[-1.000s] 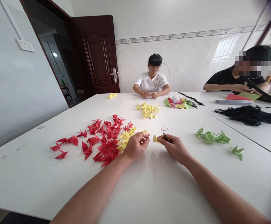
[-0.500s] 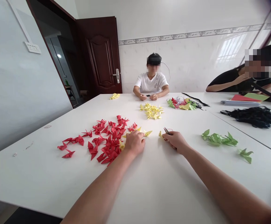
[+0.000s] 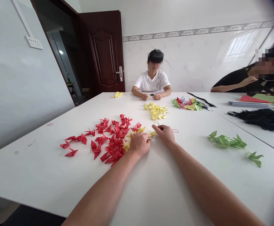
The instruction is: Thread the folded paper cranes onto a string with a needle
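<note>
A: Largest item?
B: White table (image 3: 33, 175), bearing the red crane pile (image 3: 115, 142).
A: Hands?
B: Left hand (image 3: 139, 143) immediately right of the pile, fingers curled; whether gripping, cannot tell. Right hand (image 3: 166, 133) farther right, fingers pinched.
A: Yellow crane (image 3: 152, 134) by the fingertips?
B: Right of the pile, between the hands.
A: Smallest?
B: Slim tool (image 3: 158, 123), mostly hidden, in the right hand's pinch.

Two smooth, bare forearms (image 3: 104, 185) taper to slim wrists (image 3: 135, 153) and bare, rounded fingers (image 3: 147, 142).

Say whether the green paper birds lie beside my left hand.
No, the green birds lie off to the right; the left hand is by yellow birds.
</note>
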`<state>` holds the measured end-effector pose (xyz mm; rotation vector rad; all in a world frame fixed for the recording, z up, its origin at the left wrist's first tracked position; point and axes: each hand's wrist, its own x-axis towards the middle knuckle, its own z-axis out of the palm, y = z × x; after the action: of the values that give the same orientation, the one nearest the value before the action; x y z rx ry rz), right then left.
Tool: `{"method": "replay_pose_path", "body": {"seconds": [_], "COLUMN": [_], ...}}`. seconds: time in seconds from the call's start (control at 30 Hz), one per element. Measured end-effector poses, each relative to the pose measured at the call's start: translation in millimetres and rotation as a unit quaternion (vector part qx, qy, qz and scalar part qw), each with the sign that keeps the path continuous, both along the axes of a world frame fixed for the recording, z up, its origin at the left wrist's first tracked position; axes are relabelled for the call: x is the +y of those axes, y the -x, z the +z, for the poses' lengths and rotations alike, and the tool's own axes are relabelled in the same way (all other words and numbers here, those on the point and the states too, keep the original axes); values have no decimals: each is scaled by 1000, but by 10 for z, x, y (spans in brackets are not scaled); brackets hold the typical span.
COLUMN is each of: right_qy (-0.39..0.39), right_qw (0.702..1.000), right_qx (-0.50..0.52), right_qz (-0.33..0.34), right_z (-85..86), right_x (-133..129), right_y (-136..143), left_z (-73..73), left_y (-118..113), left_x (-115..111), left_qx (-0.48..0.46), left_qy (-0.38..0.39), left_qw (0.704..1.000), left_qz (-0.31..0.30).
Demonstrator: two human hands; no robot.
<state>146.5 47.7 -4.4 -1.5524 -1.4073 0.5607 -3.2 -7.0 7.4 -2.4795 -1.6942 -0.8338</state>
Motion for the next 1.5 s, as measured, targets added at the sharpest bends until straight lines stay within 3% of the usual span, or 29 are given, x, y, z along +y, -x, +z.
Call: {"method": "replay_pose_path", "body": {"seconds": [0.23,0.37,0.47,0.53,0.7,0.93,1.13,1.37,1.5], "right_qy": [-25,-33,-30,-30,-82,-116,-93,-6,0], "right_qw": [994,989,986,982,984,984,969,975,972], "right_qx": [59,104,131,149,129,-34,-104,-70,-76], "right_qz": [88,96,103,110,93,134,203,211,223], "right_z": [-24,-75,-83,-64,24,124,153,134,102], "right_x": [-271,-545,-645,-662,-669,-743,-772,-736,-728], "right_y": [-31,-114,-131,-132,-156,-188,-177,-238,-245], "left_z": [4,8,-11,-25,-16,20,13,4,-7], "left_y": [14,-41,-100,-122,-96,-45,-30,-35,-54], "left_x": [13,-33,-90,-116,-105,-41,-9,-6,-12], "left_qx": [-61,-106,-135,-161,-198,-217,-181,-140,-130], "left_qy": [-85,-123,-80,-48,-14,-17,-55,-69,-66], "left_qw": [994,979,968,963,964,965,972,974,973], "left_qz": [-16,-119,-194,-211,-175,-147,-141,-165,-182]}}
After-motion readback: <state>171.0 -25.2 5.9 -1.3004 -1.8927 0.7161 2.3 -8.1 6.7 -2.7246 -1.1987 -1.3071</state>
